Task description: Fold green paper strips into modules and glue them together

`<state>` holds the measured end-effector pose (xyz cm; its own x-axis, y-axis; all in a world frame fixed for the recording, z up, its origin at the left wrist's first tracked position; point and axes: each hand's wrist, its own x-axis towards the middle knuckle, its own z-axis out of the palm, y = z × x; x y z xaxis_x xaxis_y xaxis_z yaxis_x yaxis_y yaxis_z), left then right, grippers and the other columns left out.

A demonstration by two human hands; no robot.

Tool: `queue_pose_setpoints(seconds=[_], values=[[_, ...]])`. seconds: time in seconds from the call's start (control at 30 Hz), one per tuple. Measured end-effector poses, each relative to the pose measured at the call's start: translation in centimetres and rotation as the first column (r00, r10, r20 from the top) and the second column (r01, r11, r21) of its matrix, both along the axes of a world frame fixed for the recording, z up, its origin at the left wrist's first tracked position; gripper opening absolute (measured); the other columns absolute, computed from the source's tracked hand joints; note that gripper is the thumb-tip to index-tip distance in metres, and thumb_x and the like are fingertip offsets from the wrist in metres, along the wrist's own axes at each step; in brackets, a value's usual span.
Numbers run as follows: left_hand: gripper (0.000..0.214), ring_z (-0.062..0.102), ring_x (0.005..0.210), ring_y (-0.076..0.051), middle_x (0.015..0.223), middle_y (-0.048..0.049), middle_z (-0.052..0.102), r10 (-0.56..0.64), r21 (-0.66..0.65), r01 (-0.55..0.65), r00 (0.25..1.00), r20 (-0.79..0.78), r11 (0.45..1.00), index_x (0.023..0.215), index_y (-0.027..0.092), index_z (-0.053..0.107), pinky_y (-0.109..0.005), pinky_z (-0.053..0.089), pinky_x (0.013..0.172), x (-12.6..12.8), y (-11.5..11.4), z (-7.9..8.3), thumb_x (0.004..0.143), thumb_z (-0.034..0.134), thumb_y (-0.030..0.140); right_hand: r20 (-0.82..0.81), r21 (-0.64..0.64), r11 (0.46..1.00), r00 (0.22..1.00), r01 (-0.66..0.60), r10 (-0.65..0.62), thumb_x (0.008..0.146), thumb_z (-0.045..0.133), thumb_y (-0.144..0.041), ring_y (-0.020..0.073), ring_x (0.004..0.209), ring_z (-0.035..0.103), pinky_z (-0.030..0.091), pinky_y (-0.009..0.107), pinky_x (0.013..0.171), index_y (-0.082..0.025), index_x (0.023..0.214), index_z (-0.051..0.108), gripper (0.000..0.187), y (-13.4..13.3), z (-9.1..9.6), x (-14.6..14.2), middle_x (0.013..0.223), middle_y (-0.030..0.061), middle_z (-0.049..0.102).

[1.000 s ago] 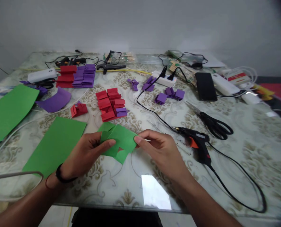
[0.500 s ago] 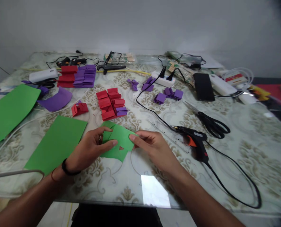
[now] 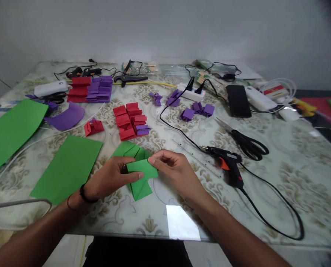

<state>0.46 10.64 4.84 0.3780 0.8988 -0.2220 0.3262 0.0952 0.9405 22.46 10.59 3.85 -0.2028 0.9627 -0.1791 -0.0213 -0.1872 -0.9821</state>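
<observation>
Apparently folding a small, creased, bright-green paper piece (image 3: 146,169), pinching it with both left hand (image 3: 110,178) and right hand (image 3: 176,172), in from the middle of the surface's (image 3: 115,220) near edge; cannot tell the exact hold underneath. Calls next for lining up edges, then pressing firmly.

Both bare forearms angle in from the lower corners, left (image 3: 43,230) and right (image 3: 232,230). Bare left hand (image 3: 114,177): thumb out straight, pointing right, fingers curled under in a pinch. Left wrist (image 3: 91,190) wears a thin black band. Bare right hand (image 3: 176,170): thumb-to-index pinch, other fingers curled. Hands near each other, not touching.
</observation>
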Motion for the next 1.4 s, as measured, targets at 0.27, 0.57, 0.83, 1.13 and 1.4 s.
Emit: queue_pose_setpoints(seconds=[0.27, 0.57, 0.83, 1.13, 1.4], values=[[0.013, 0.067, 0.092, -0.018, 0.099, -0.0024, 0.076, 0.002, 0.135, -0.010, 0.998, 0.060, 0.991, 0.081, 0.021, 0.081, -0.029, 0.051, 0.083, 0.2, -0.1, 0.0, 0.088, 0.081, 0.031, 0.131, 0.238, 0.968, 0.990, -0.083, 0.053, 0.093, 0.078, -0.037, 0.0177, 0.083, 0.064, 0.052, 0.032, 0.078, -0.023, 0.093, 0.072, 0.016, -0.8, 0.6, -0.3, 0.087, -0.0001, 0.069], [0.016, 0.064, 0.074, -0.013, 0.081, 0.0023, 0.073, 0.308, -0.049, -0.320, 0.843, 0.442, 0.946, 0.084, 0.023, 0.079, -0.023, 0.053, 0.069, 0.0, -0.3, -0.6, 0.086, 0.089, 0.035, 0.280, 0.629, 0.772, 0.953, -0.088, -0.119, 0.093, 0.082, -0.019, 0.0208, 0.094, 0.065, 0.051, 0.037, 0.086, -0.024, 0.098, 0.071, 0.013, -1.4, 1.0, -0.4, 0.093, 0.0013, 0.071], [0.019, 0.073, 0.082, -0.014, 0.091, 0.0002, 0.082, 0.126, 0.275, -0.192, 0.962, 0.241, 0.942, 0.096, 0.027, 0.084, -0.022, 0.057, 0.072, -0.6, -0.3, 1.2, 0.080, 0.093, 0.022, 0.336, 0.712, 0.682, 0.934, -0.166, -0.123, 0.094, 0.080, -0.015, 0.0203, 0.084, 0.060, 0.047, 0.042, 0.086, -0.021, 0.094, 0.076, 0.008, -1.1, 1.2, 0.2, 0.082, 0.0006, 0.073], [0.010, 0.080, 0.082, -0.019, 0.089, -0.0033, 0.086, -0.066, 0.404, 0.007, 0.989, 0.134, 0.915, 0.092, 0.025, 0.086, -0.027, 0.062, 0.078, -0.6, -0.3, 2.1, 0.086, 0.086, 0.016, 0.337, 0.798, 0.564, 0.933, -0.214, -0.123, 0.096, 0.078, -0.013, 0.0197, 0.086, 0.068, 0.045, 0.045, 0.096, -0.024, 0.096, 0.073, 0.012, -1.3, 1.8, 0.2, 0.087, -0.0023, 0.081], [0.016, 0.078, 0.081, -0.021, 0.087, -0.0033, 0.085, -0.101, 0.319, 0.042, 0.981, 0.168, 0.947, 0.096, 0.029, 0.087, -0.034, 0.062, 0.080, -0.9, -0.9, 2.1, 0.088, 0.085, 0.015, 0.384, 0.769, 0.585, 0.918, -0.259, -0.098, 0.094, 0.075, -0.017, 0.0223, 0.091, 0.069, 0.046, 0.051, 0.101, -0.029, 0.089, 0.074, 0.014, -1.2, 2.3, 0.5, 0.089, -0.0022, 0.081]])
